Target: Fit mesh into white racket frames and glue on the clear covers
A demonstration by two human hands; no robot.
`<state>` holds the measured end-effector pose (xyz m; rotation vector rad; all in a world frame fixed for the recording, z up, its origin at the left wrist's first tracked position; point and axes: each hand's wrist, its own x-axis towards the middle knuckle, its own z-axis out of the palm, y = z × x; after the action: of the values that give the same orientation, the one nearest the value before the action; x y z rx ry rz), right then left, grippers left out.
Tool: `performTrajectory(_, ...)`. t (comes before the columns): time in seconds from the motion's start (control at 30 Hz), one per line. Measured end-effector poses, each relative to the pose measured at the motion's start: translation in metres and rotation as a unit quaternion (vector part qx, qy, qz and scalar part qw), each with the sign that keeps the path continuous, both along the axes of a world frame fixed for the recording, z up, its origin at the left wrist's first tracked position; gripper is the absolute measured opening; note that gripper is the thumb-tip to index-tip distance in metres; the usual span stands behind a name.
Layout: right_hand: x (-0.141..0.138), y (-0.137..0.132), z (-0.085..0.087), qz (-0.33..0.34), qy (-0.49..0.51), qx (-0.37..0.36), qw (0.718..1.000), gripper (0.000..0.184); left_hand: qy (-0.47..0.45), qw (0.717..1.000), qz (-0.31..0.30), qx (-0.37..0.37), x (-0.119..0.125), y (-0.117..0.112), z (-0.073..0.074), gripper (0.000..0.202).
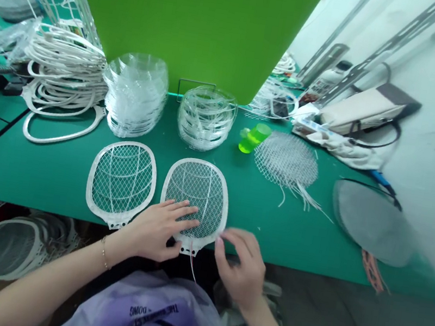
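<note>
A white-rimmed mesh racket head (199,174), like that of an electric mosquito swatter, lies at the table's front edge with thin wires at its base. My left hand (160,228) rests flat across its lower mesh, fingers spread. At its lower right rim, my right hand (240,266) is closed, thumb and index finger pinching the edge; the hand is slightly blurred. To the left lies a second racket head (93,176) with a coarser mesh and curved ribs.
Behind stand stacks of clear plastic rings (135,95), smaller clear rings (206,120) and white frames (66,73). A green cylinder (255,138), mesh sheets (288,160) and a grey mesh pile (373,221) are on the right. A green panel (190,21) rises at the back.
</note>
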<state>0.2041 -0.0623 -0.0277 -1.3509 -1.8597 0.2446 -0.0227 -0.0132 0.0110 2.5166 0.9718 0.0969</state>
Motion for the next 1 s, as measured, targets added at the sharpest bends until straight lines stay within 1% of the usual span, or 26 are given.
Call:
performTrajectory(0.03, -0.005, -0.011, 0.002, -0.009, 0.030, -0.034, 0.999, 0.018, 0.001, 1.000, -0.004, -0.004, -0.001, 0.000, -0.001, 0.062)
performTrajectory(0.07, -0.010, -0.021, 0.004, -0.014, 0.056, -0.089, 0.994, 0.023, 0.002, 1.000, -0.011, -0.005, -0.001, 0.001, -0.002, 0.065)
performTrajectory(0.1, -0.015, -0.030, 0.004, -0.014, 0.080, -0.160, 0.984, 0.027, 0.004, 1.000, -0.018, -0.004, -0.002, 0.002, -0.002, 0.069)
performTrajectory(0.17, -0.025, -0.042, 0.002, -0.010, 0.133, -0.303, 0.943, 0.034, 0.008, 0.999, -0.033, 0.004, -0.004, 0.003, -0.002, 0.071)
performTrajectory(0.2, -0.029, -0.045, 0.000, -0.009, 0.162, -0.357, 0.920, 0.036, 0.009, 0.999, -0.042, 0.008, -0.005, 0.004, -0.002, 0.070)
performTrajectory(0.23, -0.032, -0.046, -0.002, -0.008, 0.187, -0.393, 0.900, 0.038, 0.009, 0.999, -0.051, 0.010, -0.005, 0.005, -0.002, 0.068)
performTrajectory(0.27, -0.033, -0.046, -0.004, -0.008, 0.205, -0.414, 0.887, 0.039, 0.011, 0.998, -0.060, 0.010, -0.005, 0.006, -0.003, 0.066)
performTrajectory(0.3, -0.034, -0.045, -0.006, -0.009, 0.213, -0.421, 0.881, 0.038, 0.014, 0.998, -0.068, 0.009, -0.005, 0.007, -0.004, 0.065)
performTrajectory(0.33, -0.033, -0.045, -0.006, -0.009, 0.210, -0.417, 0.884, 0.035, 0.017, 0.997, -0.075, 0.007, -0.005, 0.007, -0.005, 0.064)
performTrajectory(0.37, -0.032, -0.045, -0.006, -0.010, 0.197, -0.398, 0.896, 0.032, 0.020, 0.997, -0.077, 0.005, -0.006, 0.008, -0.006, 0.064)
performTrajectory(0.4, -0.031, -0.045, -0.004, -0.014, 0.173, -0.363, 0.915, 0.028, 0.020, 0.997, -0.075, 0.005, -0.006, 0.008, -0.006, 0.063)
performTrajectory(0.43, -0.031, -0.045, -0.002, -0.019, 0.139, -0.312, 0.940, 0.024, 0.017, 0.997, -0.072, 0.006, -0.006, 0.008, -0.006, 0.063)
performTrajectory(0.5, -0.032, -0.044, 0.006, -0.024, 0.055, -0.177, 0.982, 0.018, -0.003, 0.998, -0.068, 0.006, -0.007, 0.008, -0.005, 0.065)
performTrajectory(0.53, -0.033, -0.043, 0.010, -0.019, 0.013, -0.112, 0.993, 0.016, -0.015, 0.998, -0.068, 0.000, -0.008, 0.009, -0.004, 0.068)
performTrajectory(0.57, -0.036, -0.042, 0.013, -0.005, -0.026, -0.061, 0.998, 0.015, -0.027, 0.997, -0.066, -0.011, -0.008, 0.009, -0.003, 0.070)
performTrajectory(0.6, -0.040, -0.040, 0.015, 0.012, -0.059, -0.024, 0.998, 0.016, -0.037, 0.997, -0.059, -0.026, -0.007, 0.010, -0.001, 0.070)
performTrajectory(0.67, -0.046, -0.038, 0.012, 0.051, -0.113, 0.018, 0.992, 0.019, -0.055, 0.997, -0.029, -0.053, -0.005, 0.012, 0.001, 0.063)
performTrajectory(0.77, -0.051, -0.039, -0.003, 0.094, -0.169, 0.054, 0.980, 0.026, -0.066, 0.996, 0.020, -0.056, 0.002, 0.013, 0.001, 0.051)
performTrajectory(0.87, -0.046, -0.043, -0.019, 0.116, -0.188, 0.066, 0.973, 0.027, -0.052, 0.997, 0.037, -0.033, 0.010, 0.011, -0.001, 0.054)
performTrajectory(0.93, -0.041, -0.045, -0.023, 0.118, -0.184, 0.071, 0.973, 0.023, -0.046, 0.998, 0.048, -0.023, 0.013, 0.010, -0.002, 0.057)
performTrajectory(1.0, -0.036, -0.047, -0.023, 0.116, -0.177, 0.087, 0.973, 0.020, -0.045, 0.997, 0.059, -0.022, 0.016, 0.010, -0.002, 0.061)
